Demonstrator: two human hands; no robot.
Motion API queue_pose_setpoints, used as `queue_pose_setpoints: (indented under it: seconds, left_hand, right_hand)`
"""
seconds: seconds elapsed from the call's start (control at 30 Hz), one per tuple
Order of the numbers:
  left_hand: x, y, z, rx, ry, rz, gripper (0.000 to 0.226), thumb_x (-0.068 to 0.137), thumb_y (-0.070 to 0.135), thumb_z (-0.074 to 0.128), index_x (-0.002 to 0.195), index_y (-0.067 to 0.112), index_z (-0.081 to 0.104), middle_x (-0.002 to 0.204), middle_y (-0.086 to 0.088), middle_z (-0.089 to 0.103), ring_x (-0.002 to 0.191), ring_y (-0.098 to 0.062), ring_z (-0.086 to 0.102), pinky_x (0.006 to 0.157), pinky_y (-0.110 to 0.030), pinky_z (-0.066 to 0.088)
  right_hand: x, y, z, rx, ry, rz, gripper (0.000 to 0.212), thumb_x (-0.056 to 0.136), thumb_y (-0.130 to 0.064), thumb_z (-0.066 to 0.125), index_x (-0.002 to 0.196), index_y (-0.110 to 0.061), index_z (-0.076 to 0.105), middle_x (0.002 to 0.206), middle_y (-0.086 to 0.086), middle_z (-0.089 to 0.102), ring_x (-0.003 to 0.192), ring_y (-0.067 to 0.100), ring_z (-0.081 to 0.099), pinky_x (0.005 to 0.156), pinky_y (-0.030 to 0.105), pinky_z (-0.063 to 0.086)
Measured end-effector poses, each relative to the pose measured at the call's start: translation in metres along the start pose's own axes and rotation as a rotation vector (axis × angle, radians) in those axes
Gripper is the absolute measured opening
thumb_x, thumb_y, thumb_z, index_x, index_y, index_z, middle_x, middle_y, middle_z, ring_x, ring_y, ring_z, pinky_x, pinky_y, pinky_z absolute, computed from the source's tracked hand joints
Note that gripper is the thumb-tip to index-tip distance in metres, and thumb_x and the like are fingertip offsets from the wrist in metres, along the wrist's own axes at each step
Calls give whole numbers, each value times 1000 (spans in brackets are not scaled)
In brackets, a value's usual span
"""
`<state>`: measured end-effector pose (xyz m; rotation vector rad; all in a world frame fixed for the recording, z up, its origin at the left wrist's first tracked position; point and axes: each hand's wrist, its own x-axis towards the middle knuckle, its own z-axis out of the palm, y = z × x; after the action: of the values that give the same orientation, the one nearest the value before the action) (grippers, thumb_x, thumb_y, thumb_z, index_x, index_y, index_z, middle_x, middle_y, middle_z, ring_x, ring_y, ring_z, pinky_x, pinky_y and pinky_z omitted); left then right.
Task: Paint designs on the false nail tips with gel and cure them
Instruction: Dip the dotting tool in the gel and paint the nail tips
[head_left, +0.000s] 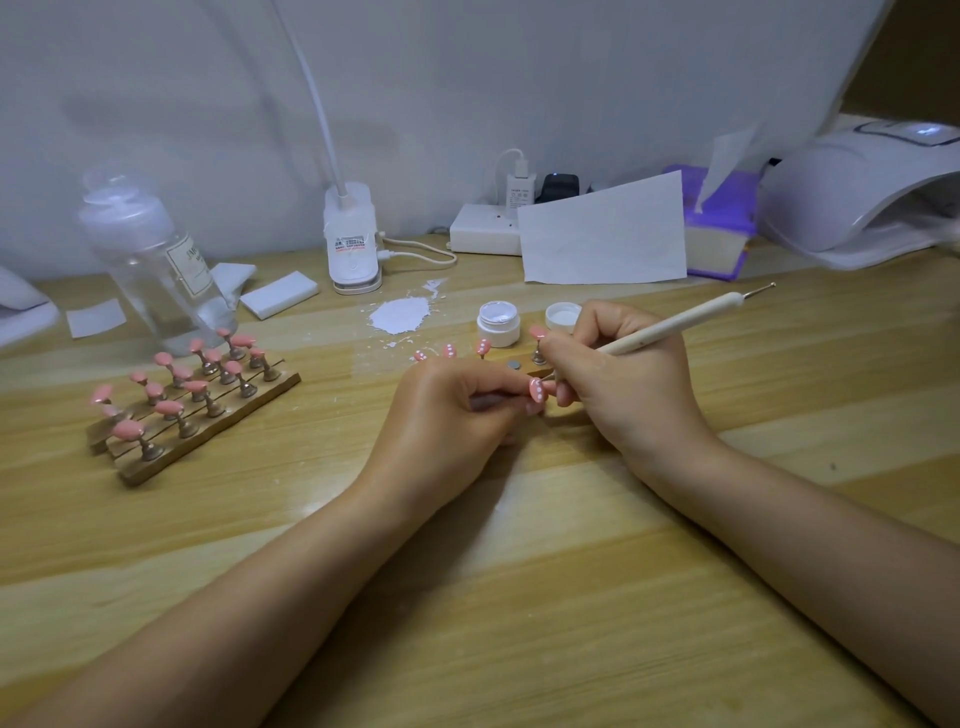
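A pink false nail tip (537, 391) with white dots sits at the centre of the wooden table, pinched on its stand, with the metal point of a cream dotting pen (670, 324) touching it. Just beyond, three dotted pink tips (483, 347) stand in a row. An open white gel jar (498, 324) sits behind them. Far right, a white curing lamp (862, 192). To the left, wooden racks (208, 415) hold plain pink tips upright.

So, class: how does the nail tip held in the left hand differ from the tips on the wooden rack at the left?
The held nail tip carries white dots; the rack tips are plain pink. The held tip is pinched in the left hand, off any board, with the dotting pen in the right hand at it; the rack tips stand in rows on the wooden rack. Both are pink.
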<state>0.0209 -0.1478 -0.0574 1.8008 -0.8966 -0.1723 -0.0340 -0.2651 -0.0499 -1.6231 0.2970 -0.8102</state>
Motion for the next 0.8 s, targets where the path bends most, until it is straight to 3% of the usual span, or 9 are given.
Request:
queue_pose_setpoints:
  seconds: [0.17,0.23,0.3,0.4,0.5,0.57,0.63,0.7,0.8]
  left_hand:
    - [-1,3,1,15,1,19,12,78,-1,68,84,8,74,83,-2,73,59,11,58,62,3,39]
    - [-2,4,0,57,9,39,13,76,-3,68,79,8,74,76,2,71,55,14,55,66,7,32]
    - [-2,5,-1,62,9,47,14,75,-3,68,77,9,74,69,9,69,55,14,55,68,3,36]
    - [-3,6,-1,-11,-2,28,13,76,-1,69,79,11,74,73,6,69,67,6,61,65,-11,50]
    - [-3,10,-2,-100,-1,24,15,76,0,68,76,15,71,72,6,68,62,5,59,60,-6,46]
    - [-4,12,-3,-162,3,10,15,77,-2,66,76,13,70,68,6,67,52,9,57,57,0,42]
    - [-4,12,-3,-216,14,-10,13,77,-2,66,77,10,70,65,7,67,51,9,58,55,-1,42]
    - [-3,11,-4,-249,29,-33,13,76,2,67,78,13,71,62,10,69,59,7,62,53,-8,46]
    - [-3,10,-6,-211,54,8,15,77,4,67,82,18,72,65,11,70,62,8,61,59,-9,46]
  right_hand:
    - [0,-2,0,15,37,5,32,76,3,62,52,0,41,42,9,41,34,2,41,46,19,40]
    - [1,-2,-1,73,90,14,37,76,2,61,49,-7,38,39,3,40,34,2,41,48,22,44]
    - [2,-3,-3,151,140,21,42,80,-2,62,48,-14,38,38,-2,41,34,2,41,47,20,44]
    - [2,-6,-4,243,150,52,37,88,-23,59,54,-17,48,37,-4,49,35,3,45,43,16,41]
    - [1,-8,-5,210,135,75,43,88,-48,45,65,-14,58,34,2,50,29,7,41,36,13,34]
    - [0,-10,-7,129,123,66,53,78,-60,39,62,-16,62,30,1,43,27,8,37,35,15,34]
    - [-1,-12,-9,105,87,11,51,76,-57,41,56,-13,58,32,0,46,29,5,40,37,15,35]
    - [-1,-13,-13,50,22,-100,41,80,-45,55,57,-12,52,42,-4,55,39,2,49,45,11,37]
    - [-1,-11,-17,-107,-146,-222,27,70,-26,74,67,-21,47,65,-9,63,71,13,61,58,16,44]
